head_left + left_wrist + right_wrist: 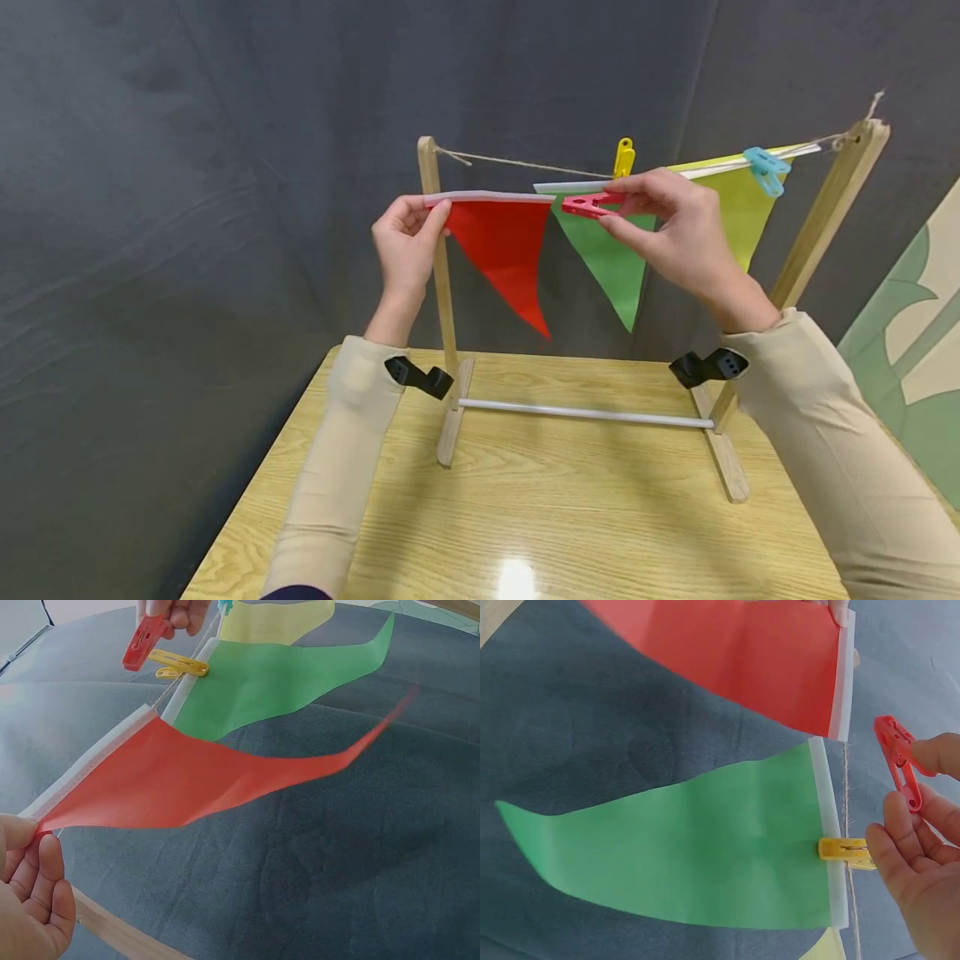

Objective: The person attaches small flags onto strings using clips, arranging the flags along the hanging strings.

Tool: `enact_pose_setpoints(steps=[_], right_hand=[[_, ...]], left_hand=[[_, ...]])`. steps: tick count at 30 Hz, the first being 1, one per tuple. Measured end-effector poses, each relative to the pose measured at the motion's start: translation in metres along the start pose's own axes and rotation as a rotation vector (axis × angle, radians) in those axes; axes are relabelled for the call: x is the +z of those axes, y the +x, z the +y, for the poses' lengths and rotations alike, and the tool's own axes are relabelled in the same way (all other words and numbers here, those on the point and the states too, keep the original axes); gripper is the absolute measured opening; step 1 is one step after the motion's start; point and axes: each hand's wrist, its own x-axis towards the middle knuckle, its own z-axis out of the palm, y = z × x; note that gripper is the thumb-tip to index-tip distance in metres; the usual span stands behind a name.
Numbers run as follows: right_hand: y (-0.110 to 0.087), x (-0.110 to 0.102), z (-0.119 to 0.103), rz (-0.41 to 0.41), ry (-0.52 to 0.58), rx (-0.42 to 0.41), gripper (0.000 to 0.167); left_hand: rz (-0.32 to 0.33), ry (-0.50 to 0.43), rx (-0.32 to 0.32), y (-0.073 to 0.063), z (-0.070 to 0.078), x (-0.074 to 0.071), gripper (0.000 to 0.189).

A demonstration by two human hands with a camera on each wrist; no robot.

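Between thumb and fingers, my left hand (407,242) pinches the white top edge of a red triangular flag (510,250) at its left corner, in front of the string. My right hand (678,225) holds a red clothespin (588,205) by its handles, close to the flag's right corner but apart from it. Behind hangs a green flag (611,258), fixed to the string (517,162) by a yellow clothespin (624,158). A yellow flag (738,208) hangs farther right under a light blue clothespin (767,171); my right hand partly hides it.
Two wooden posts (444,300) hold the string and stand on feet joined by a white rod (585,412). The stand is on a wood-grain table (525,500). A dark cloth (225,208) hangs behind, and a green leaf-patterned panel (922,333) is at the right.
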Motion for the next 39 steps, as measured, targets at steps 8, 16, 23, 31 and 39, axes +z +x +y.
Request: enact_pose_setpoints(steps=[8, 16, 23, 31, 39], right_hand=[[0.013, 0.002, -0.006, 0.003, -0.059, 0.022, 0.033], [0.027, 0.006, -0.012, 0.057, 0.0, 0.056, 0.031], [0.04, 0.009, -0.015, 0.048, -0.042, 0.105, 0.033], [0.059, 0.015, -0.014, -0.009, -0.135, 0.077, 0.03], [0.076, 0.019, -0.018, -0.079, -0.177, 0.069, 0.024]], left_hand=[[0.045, -0.015, 0.004, 0.002, 0.003, 0.007, 0.008], [0.066, -0.016, -0.008, 0.004, 0.005, 0.015, 0.012], [0.066, 0.011, -0.013, 0.005, 0.007, 0.018, 0.014], [0.082, 0.067, -0.043, 0.007, 0.008, 0.024, 0.014], [0.116, 0.077, -0.074, 0.009, 0.008, 0.03, 0.014]])
